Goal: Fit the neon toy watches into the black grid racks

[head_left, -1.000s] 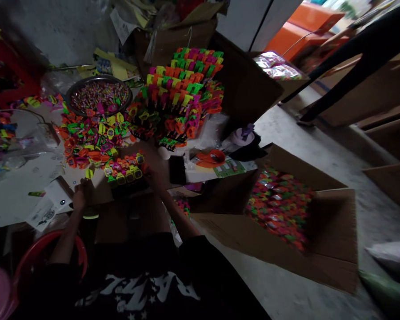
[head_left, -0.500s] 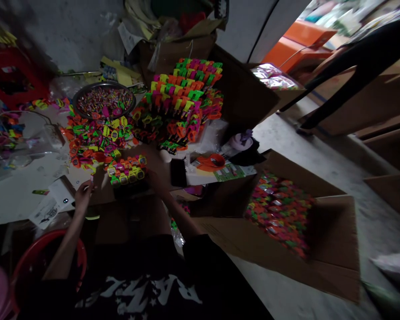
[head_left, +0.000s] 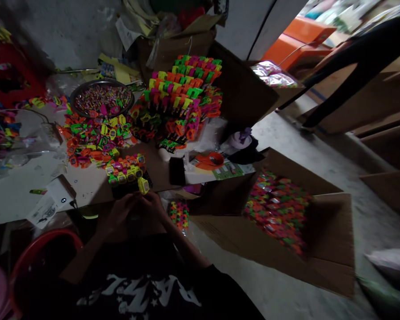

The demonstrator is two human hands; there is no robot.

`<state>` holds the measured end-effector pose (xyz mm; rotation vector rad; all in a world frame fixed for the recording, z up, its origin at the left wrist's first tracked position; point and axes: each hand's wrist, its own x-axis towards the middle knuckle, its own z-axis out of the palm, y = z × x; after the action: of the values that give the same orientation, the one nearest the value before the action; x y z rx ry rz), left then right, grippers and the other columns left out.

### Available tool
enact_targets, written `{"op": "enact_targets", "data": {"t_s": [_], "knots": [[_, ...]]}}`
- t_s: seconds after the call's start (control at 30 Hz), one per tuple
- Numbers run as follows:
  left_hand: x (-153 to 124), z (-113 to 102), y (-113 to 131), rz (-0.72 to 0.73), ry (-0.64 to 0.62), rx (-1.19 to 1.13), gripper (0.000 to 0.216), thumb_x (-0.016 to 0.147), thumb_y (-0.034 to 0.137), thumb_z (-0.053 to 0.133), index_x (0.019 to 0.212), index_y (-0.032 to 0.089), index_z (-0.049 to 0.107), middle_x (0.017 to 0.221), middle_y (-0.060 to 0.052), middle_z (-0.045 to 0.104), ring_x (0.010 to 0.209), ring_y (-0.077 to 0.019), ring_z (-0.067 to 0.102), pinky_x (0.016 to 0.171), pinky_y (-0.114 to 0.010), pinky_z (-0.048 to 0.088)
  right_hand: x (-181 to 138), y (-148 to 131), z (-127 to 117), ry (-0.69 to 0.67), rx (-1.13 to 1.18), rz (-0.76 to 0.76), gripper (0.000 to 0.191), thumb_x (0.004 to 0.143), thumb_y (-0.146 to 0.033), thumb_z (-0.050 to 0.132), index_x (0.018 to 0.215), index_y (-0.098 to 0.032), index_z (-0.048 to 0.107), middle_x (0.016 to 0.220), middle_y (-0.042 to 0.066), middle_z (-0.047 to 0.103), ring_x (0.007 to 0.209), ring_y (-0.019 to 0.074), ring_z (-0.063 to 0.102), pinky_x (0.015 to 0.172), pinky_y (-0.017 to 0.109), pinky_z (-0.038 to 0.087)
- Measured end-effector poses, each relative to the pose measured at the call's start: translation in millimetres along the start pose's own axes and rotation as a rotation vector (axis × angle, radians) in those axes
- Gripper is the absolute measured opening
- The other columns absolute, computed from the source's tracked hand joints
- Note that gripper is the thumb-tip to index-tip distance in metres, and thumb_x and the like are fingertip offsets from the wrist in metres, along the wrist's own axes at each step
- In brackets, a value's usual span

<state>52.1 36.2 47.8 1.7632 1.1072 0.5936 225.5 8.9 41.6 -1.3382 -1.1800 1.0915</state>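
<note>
My left hand [head_left: 122, 210] and my right hand [head_left: 154, 207] meet at the table's front edge, fingers closed and fingertips together. A yellow toy watch [head_left: 143, 186] stands up from the fingers of my right hand. What my left fingers pinch is too dark and small to make out. Just beyond them, rows of bright toy watches [head_left: 126, 171] sit on a dark rack [head_left: 119, 191]. Behind that lies a loose heap of coloured toy watches [head_left: 98, 138]. A metal bowl [head_left: 74, 106] of small, colourful pieces stands at the back.
More watches stand stacked in rows [head_left: 183, 89]. A black phone [head_left: 177, 171], orange scissors [head_left: 210, 161] and a white box [head_left: 60, 193] lie on the table. An open carton [head_left: 333, 240] of packed watches stands right, a red bucket [head_left: 23, 262] lower left. Another person's legs [head_left: 340, 84] show at upper right.
My left hand has moved right from beside the white box to meet my right hand. The right hand has drawn back from the rack, and the yellow toy watch now shows at its fingers.
</note>
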Motion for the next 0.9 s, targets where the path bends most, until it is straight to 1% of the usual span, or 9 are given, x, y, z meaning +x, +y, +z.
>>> {"op": "enact_targets", "data": {"t_s": [0.07,0.13,0.23,0.33,0.47,0.63,0.73,0.83,0.9], "knots": [[3.7,1.7,-11.2,0.084,0.016,0.147,0.041,0.094,0.040,0.051,0.131,0.021,0.057,0.128,-0.008,0.066,0.118,-0.0221,0.063,0.103,-0.039,0.049,13.3,5.6,-9.3,0.111,-0.006,0.042,0.041,0.080,-0.055,0.062,0.088,-0.017,0.075,0.081,0.005,0.073,0.081,0.0227,0.066,0.074,0.033,0.055],[5.2,0.9,-25.9,0.176,0.034,0.375,0.047,0.092,0.035,0.055,0.136,0.019,0.053,0.143,-0.013,0.055,0.134,-0.0264,0.050,0.113,-0.046,0.040,32.4,12.8,-21.3,0.185,0.004,0.050,0.044,0.079,-0.057,0.060,0.088,-0.016,0.074,0.081,0.006,0.073,0.078,0.0221,0.065,0.071,0.032,0.054],[3.7,0.1,-50.4,0.227,-0.022,0.687,0.057,0.087,0.027,0.060,0.141,0.015,0.049,0.155,-0.019,0.038,0.146,-0.0326,0.032,0.118,-0.054,0.028,60.8,27.0,-34.7,0.184,-0.009,0.064,0.048,0.075,-0.060,0.061,0.080,-0.013,0.071,0.075,0.006,0.071,0.072,0.0197,0.063,0.065,0.029,0.051],[0.6,0.1,-68.6,0.223,-0.104,0.841,0.065,0.085,0.023,0.058,0.147,0.012,0.040,0.156,-0.022,0.033,0.148,-0.0335,0.027,0.119,-0.055,0.025,78.0,43.4,-38.4,0.148,-0.112,0.135,0.049,0.072,-0.062,0.062,0.073,-0.013,0.068,0.067,0.005,0.068,0.064,0.0177,0.060,0.058,0.026,0.047],[-1.0,-1.0,-76.1,0.257,-0.142,0.863,0.067,0.086,0.021,0.054,0.150,0.011,0.036,0.158,-0.022,0.030,0.149,-0.0335,0.024,0.119,-0.055,0.024,85.0,56.9,-38.6,0.135,-0.276,0.145,0.045,0.076,-0.058,0.061,0.077,-0.013,0.069,0.071,0.006,0.069,0.068,0.0191,0.062,0.059,0.026,0.046],[-0.9,1.1,-75.6,0.248,-0.116,0.856,0.066,0.085,0.019,0.055,0.149,0.013,0.039,0.157,-0.021,0.031,0.148,-0.0335,0.025,0.119,-0.054,0.024,89.4,58.9,-39.8,0.123,-0.491,0.028,0.032,0.080,-0.046,0.065,0.086,-0.015,0.069,0.087,0.011,0.070,0.081,0.0215,0.064,0.071,0.030,0.050],[-1.4,2.5,-77.9,0.225,-0.115,0.868,0.069,0.083,0.019,0.057,0.149,0.012,0.039,0.157,-0.021,0.031,0.148,-0.0338,0.026,0.120,-0.053,0.023,93.3,60.5,-37.7,0.114,-0.581,0.001,0.027,0.083,-0.042,0.066,0.083,-0.016,0.068,0.086,0.011,0.069,0.083,0.0213,0.063,0.074,0.030,0.050],[-1.3,1.5,-81.1,0.218,-0.143,0.861,0.071,0.083,0.020,0.057,0.151,0.014,0.036,0.159,-0.020,0.029,0.148,-0.0340,0.026,0.120,-0.053,0.023,97.5,61.1,-35.3,0.088,-0.610,0.006,0.025,0.084,-0.042,0.067,0.080,-0.017,0.068,0.083,0.010,0.067,0.082,0.0209,0.062,0.074,0.029,0.050],[-0.8,0.8,-81.8,0.219,-0.155,0.850,0.072,0.083,0.021,0.057,0.151,0.014,0.035,0.160,-0.020,0.027,0.149,-0.0338,0.025,0.119,-0.053,0.024,99.5,59.7,-34.7,0.062,-0.614,-0.004,0.022,0.085,-0.038,0.067,0.081,-0.016,0.068,0.085,0.010,0.068,0.084,0.0214,0.063,0.076,0.029,0.050]]}}
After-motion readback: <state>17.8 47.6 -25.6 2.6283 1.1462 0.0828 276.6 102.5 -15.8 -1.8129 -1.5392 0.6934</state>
